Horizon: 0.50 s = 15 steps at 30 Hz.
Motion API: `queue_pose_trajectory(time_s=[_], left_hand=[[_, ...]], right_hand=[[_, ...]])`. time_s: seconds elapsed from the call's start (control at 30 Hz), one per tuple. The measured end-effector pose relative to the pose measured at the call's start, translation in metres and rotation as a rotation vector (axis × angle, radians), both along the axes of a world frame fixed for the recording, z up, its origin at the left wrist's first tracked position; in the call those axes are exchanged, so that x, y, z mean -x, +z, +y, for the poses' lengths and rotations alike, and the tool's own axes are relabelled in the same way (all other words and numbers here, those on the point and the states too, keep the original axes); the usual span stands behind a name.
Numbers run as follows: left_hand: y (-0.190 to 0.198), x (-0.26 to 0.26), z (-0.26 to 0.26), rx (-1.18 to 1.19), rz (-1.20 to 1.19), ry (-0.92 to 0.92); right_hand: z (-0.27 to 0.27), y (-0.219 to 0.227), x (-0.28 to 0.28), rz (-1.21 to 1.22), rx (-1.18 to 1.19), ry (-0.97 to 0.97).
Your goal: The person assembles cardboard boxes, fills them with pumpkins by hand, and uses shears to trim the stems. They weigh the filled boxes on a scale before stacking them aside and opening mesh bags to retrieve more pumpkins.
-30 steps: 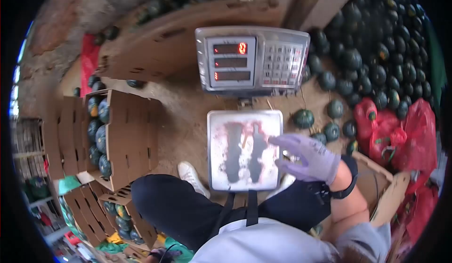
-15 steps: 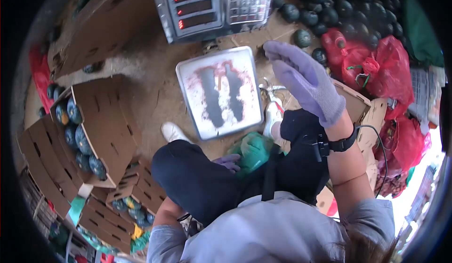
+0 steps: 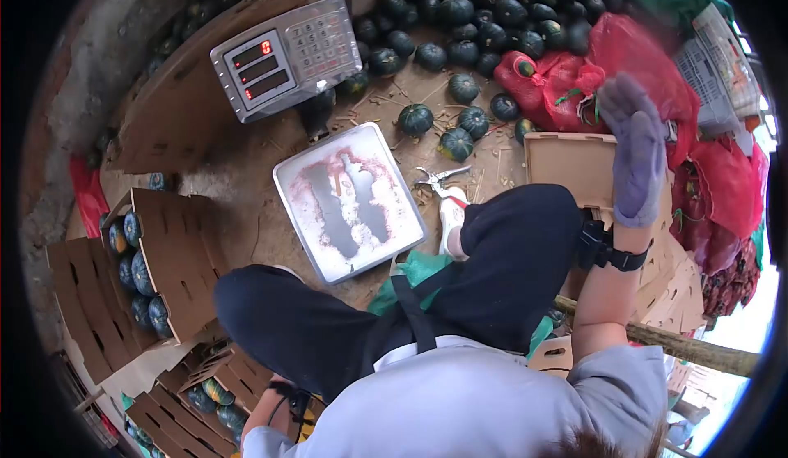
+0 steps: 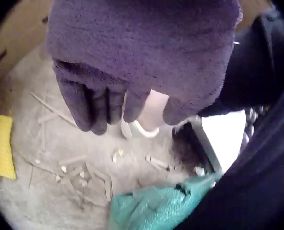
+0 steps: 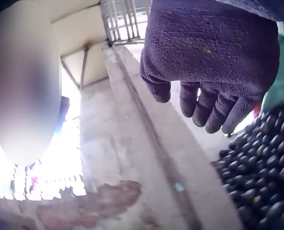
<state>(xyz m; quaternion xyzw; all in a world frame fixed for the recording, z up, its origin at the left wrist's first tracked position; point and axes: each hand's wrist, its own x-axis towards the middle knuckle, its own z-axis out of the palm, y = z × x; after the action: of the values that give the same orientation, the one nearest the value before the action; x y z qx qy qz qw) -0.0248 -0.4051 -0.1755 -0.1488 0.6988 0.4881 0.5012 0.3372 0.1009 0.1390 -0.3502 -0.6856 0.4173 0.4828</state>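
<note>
My gloved right hand (image 3: 636, 150) is raised at the right, above an open carton and in front of red mesh bags (image 3: 562, 80); it holds nothing. In the right wrist view that hand (image 5: 211, 67) has its fingers loosely bent. In the head view my left hand is hidden beside my leg. The left wrist view shows the gloved left hand (image 4: 142, 52), fingers hanging loosely bent over the floor, holding nothing visible. Between my feet and the display (image 3: 263, 68) lies the scale's stained platform (image 3: 349, 203), bare of produce. Pruning shears (image 3: 439, 179) lie beside it.
Dark green squashes (image 3: 492, 23) are heaped at the back, with several loose ones (image 3: 415, 120) near the scale. Cartons of squashes (image 3: 176, 253) stand at the left. A green bag (image 4: 156, 206) lies by my leg. A wooden pole (image 3: 698, 351) is at the lower right.
My right hand has moved from over the platform's edge out to the right and up. The left hand, glimpsed beside the green bag half a second ago, is now out of the head view.
</note>
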Motion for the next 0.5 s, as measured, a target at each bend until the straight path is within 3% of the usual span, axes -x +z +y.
queue_pose_trajectory(time_s=[0.1,0.2,0.27,0.33,0.4,0.43,0.5], left_hand=[[0.046,0.038,-0.014,-0.020,0.137,0.002],[0.119,0.071,0.000,-0.096,0.359,-0.146],[0.175,0.089,0.029,-0.166,0.591,-0.348],[0.224,0.090,0.065,-0.062,0.979,-0.388],[0.279,0.056,0.135,-0.163,1.018,-0.417],[0.295,0.036,0.169,-0.215,1.034,-0.432],[0.305,0.016,0.217,-0.305,1.041,-0.760]], right_hand=[[0.007,-0.071,-0.086,-0.116,0.172,-0.104],[0.021,-0.124,-0.125,-0.344,0.379,-0.149],[0.040,-0.130,-0.118,-0.554,0.342,-0.050],[0.061,-0.141,-0.102,-0.743,0.327,0.084],[0.086,-0.162,-0.078,-0.906,0.319,0.253],[0.099,-0.190,-0.067,-0.863,0.407,0.361],[0.113,-0.219,-0.033,-0.881,0.513,0.588]])
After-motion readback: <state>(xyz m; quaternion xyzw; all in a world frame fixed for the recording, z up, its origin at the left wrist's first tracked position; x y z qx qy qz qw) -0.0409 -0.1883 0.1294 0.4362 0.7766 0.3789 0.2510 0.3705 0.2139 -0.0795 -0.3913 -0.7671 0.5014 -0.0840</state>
